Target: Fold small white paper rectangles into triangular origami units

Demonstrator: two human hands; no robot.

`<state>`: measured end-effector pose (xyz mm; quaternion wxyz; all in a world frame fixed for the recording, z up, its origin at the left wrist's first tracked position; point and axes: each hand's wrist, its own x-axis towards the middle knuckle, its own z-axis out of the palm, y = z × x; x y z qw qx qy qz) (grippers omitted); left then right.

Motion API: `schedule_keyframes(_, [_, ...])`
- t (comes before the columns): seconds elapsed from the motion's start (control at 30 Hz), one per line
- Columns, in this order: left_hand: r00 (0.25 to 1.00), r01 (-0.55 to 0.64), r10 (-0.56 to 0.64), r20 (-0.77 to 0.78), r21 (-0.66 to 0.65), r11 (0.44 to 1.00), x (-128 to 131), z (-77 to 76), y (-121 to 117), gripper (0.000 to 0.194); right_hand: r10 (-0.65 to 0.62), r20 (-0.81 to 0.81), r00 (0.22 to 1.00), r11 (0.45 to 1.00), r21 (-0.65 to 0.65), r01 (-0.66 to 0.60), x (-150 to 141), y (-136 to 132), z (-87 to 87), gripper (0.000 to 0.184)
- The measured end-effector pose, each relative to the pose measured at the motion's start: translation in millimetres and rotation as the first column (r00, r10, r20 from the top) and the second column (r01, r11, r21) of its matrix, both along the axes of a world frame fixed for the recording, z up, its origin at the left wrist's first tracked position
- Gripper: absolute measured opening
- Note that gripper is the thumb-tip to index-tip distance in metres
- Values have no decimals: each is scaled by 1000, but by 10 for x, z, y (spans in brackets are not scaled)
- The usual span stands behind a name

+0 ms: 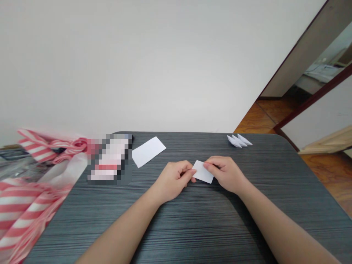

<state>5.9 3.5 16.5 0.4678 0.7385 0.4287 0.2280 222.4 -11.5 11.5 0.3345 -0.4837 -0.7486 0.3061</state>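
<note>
- Small white four-sided paper piece [202,173]: btwn the two hands, over the mid part of the table, one corner pointing up & away; can't tell how many layers.
- L hand [176,178]: nearly closed, thumb & fingertips pinching the paper piece at its left edge; other fingers curled in, partly under it.
- R hand [226,172]: also nearly closed, thumb on top of the paper piece's upper R corner, fingers bent w/ tips mostly hidden; pinches that side.
- Flat white rectangular paper [149,151]: lies on table L of the hands, set at an angle, apart from the L hand.
- Pointed white folded-paper pieces [239,140]: in a tight overlapping row nr far edge, R side, beyond the R hand; exact no. unclear.
- Pixelated white, red & black object [111,157]: at table's L edge, just beside the flat paper; details hidden.
- Dark grey wood-grain table [170,227]: rounded far corners, under both forearms; far edge by plain white wall [165,66].
- Pink-red & white striped soft items [22,209]: heaped L of table, w/ whitish translucent plastic [64,170] among them.
- Brown wood-look floor [254,119]: shows R of wall, past table.
</note>
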Motion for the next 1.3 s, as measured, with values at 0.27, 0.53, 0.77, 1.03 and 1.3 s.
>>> schedule_keyframes(0.27, [1000, -17, 17, 22, -20, 1000, 14, 20, -6, 27, -13, 19, 1000, 999, -33, 13, 14, 8, 17, 29])
schedule_keyframes(0.53, [998, -54, 54, 17, -2, 999, 5, 8, -3, 28, -34, -11, 999, 995, -92, 33, 46, 10, 1, 27])
schedule_keyframes(0.77, [995, -80, 83, 57, -54, 995, 1, -1, -5, 26, -57, -20, 998, 992, -110, 54, 49, 6, 12, 26])
schedule_keyframes(1.03, [987, -104, 117, 111, -112, 988, 5, -35, 2, 23, -92, 11, 996, 990, -104, 92, 75, 15, -14, 31])
schedule_keyframes(1.3, [987, -107, 116, 114, -86, 991, -20, -93, 16, 26, -101, -40, 994, 984, -150, 94, 90, 19, -33, 33])
